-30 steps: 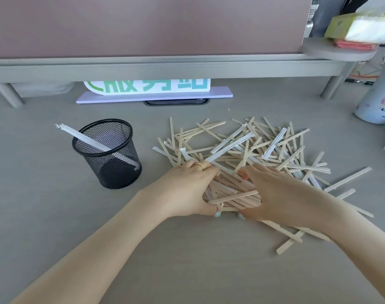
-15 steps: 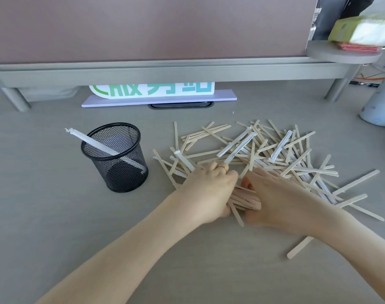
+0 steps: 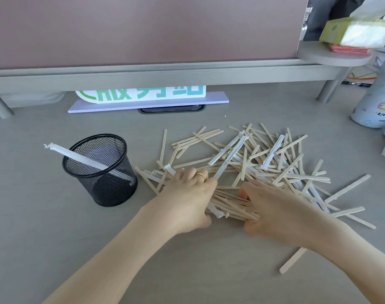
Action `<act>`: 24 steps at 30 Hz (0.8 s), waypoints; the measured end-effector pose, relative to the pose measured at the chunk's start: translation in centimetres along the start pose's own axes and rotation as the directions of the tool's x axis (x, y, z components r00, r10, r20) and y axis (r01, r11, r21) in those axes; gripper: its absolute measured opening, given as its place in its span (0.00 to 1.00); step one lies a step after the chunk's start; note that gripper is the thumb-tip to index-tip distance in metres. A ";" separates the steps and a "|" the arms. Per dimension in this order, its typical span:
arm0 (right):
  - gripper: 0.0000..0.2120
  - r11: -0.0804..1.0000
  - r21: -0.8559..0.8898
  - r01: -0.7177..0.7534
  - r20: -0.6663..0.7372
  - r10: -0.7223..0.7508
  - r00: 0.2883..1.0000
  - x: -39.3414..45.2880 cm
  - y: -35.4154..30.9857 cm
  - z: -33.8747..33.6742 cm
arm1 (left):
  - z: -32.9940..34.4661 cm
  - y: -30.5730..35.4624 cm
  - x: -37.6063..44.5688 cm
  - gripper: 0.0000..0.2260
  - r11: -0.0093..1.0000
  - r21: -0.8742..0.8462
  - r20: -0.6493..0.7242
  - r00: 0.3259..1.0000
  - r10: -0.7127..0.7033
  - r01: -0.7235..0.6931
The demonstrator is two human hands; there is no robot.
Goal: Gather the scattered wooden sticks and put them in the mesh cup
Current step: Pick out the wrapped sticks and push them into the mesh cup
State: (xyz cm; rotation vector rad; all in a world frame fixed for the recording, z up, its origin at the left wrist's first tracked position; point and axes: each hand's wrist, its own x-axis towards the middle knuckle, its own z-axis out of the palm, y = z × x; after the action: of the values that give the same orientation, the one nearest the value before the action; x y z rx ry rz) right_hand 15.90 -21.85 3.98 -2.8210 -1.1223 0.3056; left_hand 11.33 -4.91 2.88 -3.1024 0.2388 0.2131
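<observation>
Hands (image 3: 187, 200) around pale, flat wooden sticks (image 3: 231, 207)

A single head-worn wide-angle camera looks forward and down at the counter (image 3: 55, 238) from close range. Both forearms enter from the bottom edge. The partition (image 3: 143, 29) at the counter's far edge fills the top of the frame.

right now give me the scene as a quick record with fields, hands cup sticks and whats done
left hand: closed on bundle of sticks
right hand: pressing the same bundle from the other side
mesh cup: upright, left of pile, holds one wrapped stick
loose sticks: scattered on desk
progress: most sticks not yet in cup
</observation>
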 end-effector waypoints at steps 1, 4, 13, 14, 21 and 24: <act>0.16 1.000 0.009 0.005 0.007 -0.005 1.000 0.0 0.1 -0.1 | 0.1 0.1 0.0 0.21 1.000 0.003 -0.022 1.000 -0.001 0.001; 0.14 0.999 0.047 0.026 0.019 -0.027 0.999 0.2 0.7 -0.2 | 0.0 0.3 0.0 0.18 1.000 -0.019 -0.064 0.998 -0.004 0.002; 0.12 0.991 0.015 0.131 0.025 -0.131 0.991 0.7 0.7 0.3 | -0.3 0.8 0.2 0.21 0.997 0.037 -0.002 0.998 -0.066 0.066; 0.13 0.991 0.021 0.136 0.027 -0.136 0.990 0.7 0.8 0.3 | -0.2 1.0 0.3 0.23 0.997 0.038 0.013 0.998 -0.067 0.067; 0.15 0.989 0.039 0.143 0.079 -0.146 0.986 1.0 0.8 -0.2 | -0.7 1.1 0.7 0.16 0.990 -0.065 0.128 0.985 -0.120 0.129; 0.15 0.983 -0.026 0.182 0.076 -0.180 0.981 1.1 0.6 -0.1 | -0.9 0.5 0.8 0.12 0.972 -0.172 0.174 0.976 -0.130 0.160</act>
State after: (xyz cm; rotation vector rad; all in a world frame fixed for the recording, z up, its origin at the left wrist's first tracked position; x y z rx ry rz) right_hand 17.15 -21.51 3.81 -2.7294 -1.3999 0.3806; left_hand 12.19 -5.54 3.62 -3.2419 -0.0139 0.5077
